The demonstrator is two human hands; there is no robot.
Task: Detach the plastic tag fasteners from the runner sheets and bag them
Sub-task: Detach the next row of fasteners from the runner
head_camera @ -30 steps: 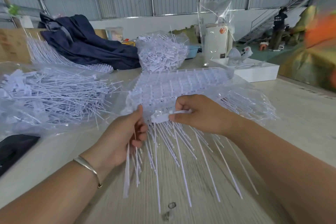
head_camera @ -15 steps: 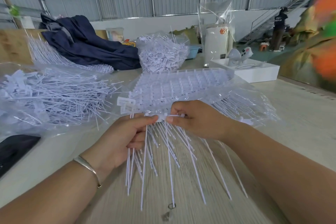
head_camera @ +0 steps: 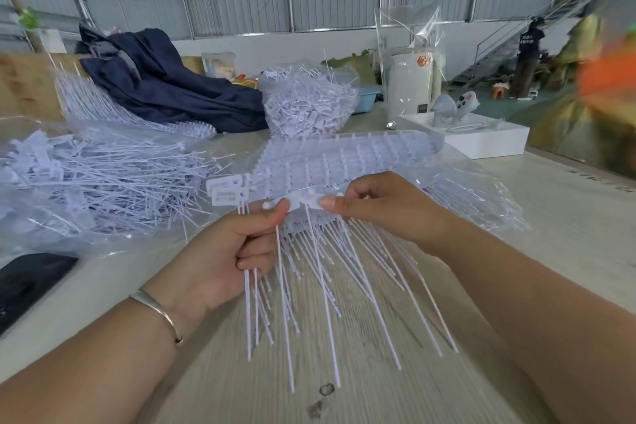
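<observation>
A stack of white runner sheets [head_camera: 344, 158] lies on clear plastic in the middle of the table, their long thin tails fanning toward me. My left hand [head_camera: 223, 251] grips a small bundle of detached tag fasteners [head_camera: 247, 303], flat heads [head_camera: 225, 191] sticking up above the fist, and its thumb pinches the left end of a fastener head [head_camera: 303, 201] on the sheet's front edge. My right hand [head_camera: 382, 206] pinches the same head's right end. A clear bag of loose fasteners [head_camera: 86, 179] lies at the left.
A heaped bag of white plastic scraps [head_camera: 306, 103] stands behind the sheets. Dark blue cloth [head_camera: 165, 83] lies at the back left, a white box [head_camera: 481, 138] and a white cylinder [head_camera: 413, 83] at the back right, a black phone [head_camera: 27, 279] near the left edge.
My left hand rose with its bundle to the sheet's front edge, and its thumb now meets my right hand on one fastener head. The held heads now stick up above the fist.
</observation>
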